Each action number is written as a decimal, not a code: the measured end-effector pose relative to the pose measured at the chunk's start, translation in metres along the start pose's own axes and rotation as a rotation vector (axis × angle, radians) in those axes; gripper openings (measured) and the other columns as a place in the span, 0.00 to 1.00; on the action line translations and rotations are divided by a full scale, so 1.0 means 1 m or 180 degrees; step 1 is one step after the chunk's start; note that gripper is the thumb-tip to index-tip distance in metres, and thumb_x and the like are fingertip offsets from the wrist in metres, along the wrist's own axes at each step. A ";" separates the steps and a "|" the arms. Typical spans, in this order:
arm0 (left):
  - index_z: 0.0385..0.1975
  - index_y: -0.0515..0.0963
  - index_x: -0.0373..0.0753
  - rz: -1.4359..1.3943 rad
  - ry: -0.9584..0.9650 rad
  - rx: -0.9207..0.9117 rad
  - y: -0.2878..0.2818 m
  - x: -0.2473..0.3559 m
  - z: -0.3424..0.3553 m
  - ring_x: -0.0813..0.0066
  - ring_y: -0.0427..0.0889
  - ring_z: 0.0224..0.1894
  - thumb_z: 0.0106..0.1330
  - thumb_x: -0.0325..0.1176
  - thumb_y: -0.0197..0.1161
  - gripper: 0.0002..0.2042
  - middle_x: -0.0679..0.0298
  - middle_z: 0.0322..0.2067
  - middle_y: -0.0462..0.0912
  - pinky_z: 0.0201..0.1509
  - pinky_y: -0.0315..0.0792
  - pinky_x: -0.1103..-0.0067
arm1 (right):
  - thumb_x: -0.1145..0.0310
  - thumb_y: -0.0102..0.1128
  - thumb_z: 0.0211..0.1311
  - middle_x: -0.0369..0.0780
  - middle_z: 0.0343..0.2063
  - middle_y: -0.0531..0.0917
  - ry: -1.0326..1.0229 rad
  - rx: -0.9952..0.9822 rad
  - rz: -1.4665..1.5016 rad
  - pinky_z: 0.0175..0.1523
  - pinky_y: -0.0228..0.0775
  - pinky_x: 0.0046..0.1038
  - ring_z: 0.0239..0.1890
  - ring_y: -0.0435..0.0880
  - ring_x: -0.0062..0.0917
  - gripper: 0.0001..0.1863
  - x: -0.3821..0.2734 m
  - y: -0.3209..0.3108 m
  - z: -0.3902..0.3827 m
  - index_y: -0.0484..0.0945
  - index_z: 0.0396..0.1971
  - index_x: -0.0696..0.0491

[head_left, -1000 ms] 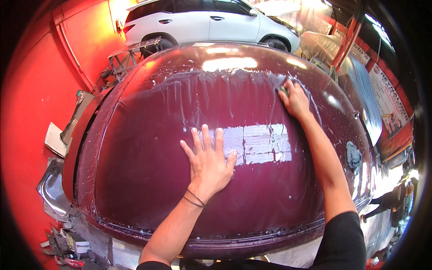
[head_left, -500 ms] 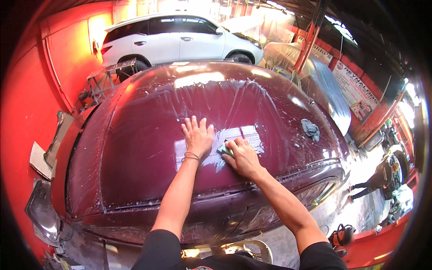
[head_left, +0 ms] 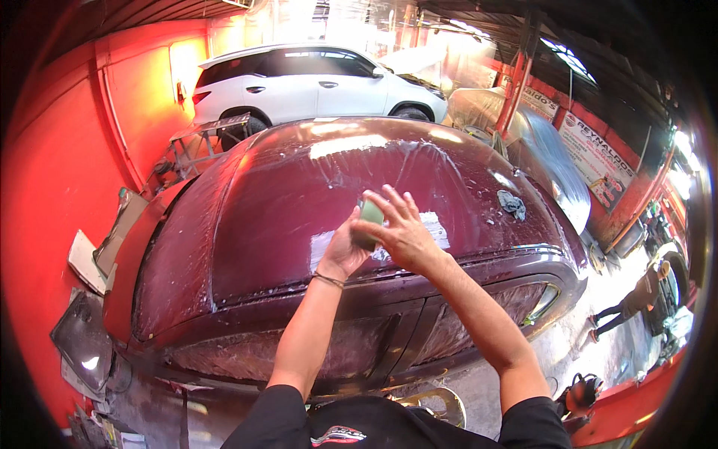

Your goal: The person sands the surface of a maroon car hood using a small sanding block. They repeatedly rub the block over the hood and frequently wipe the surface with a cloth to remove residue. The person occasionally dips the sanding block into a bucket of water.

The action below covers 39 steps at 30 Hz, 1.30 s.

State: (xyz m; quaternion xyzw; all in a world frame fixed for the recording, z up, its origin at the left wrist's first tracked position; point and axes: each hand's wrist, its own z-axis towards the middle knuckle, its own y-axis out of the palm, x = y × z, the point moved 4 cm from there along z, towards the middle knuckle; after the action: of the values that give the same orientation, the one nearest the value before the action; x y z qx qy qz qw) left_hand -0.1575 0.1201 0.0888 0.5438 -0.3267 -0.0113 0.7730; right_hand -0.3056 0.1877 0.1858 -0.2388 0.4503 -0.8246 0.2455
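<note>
My left hand [head_left: 345, 243] grips a green rectangular pad [head_left: 371, 217], raised over the maroon car roof [head_left: 262, 202]. Against the pad's right side is my right hand [head_left: 404, 232], its fingers spread apart and its thumb lying across the pad. Pale residue streaks and white specks mark the roof around a smooth, glossy middle. A crumpled blue-grey cloth [head_left: 512, 206] lies on the roof's right part.
A white SUV [head_left: 292, 90] stands beyond the roof. A metal stand [head_left: 194, 142] and loose panels [head_left: 86, 269] line the red wall at left. A plastic-covered object [head_left: 553, 172] stands at right, and another person [head_left: 632, 299] is on the floor at lower right.
The pad has risen from the roof, where my right hand pressed it, into my left hand. My hands have come together, and the view now shows more of the near car side.
</note>
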 end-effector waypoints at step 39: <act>0.91 0.69 0.50 0.0970 0.0893 0.0652 0.050 -0.086 0.010 0.69 0.84 0.74 0.97 0.33 0.55 0.27 0.64 0.78 0.82 0.81 0.80 0.66 | 0.61 0.77 0.85 0.50 0.59 0.92 0.2525 0.1469 0.3931 0.64 0.90 0.38 0.60 0.94 0.31 0.27 0.042 0.067 -0.093 0.79 0.73 0.57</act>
State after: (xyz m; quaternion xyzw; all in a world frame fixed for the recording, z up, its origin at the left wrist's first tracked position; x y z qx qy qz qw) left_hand -0.2477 0.1642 0.0909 0.5600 -0.2938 0.2145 0.7444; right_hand -0.3820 0.1883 0.0905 0.4268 0.3728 -0.6349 0.5251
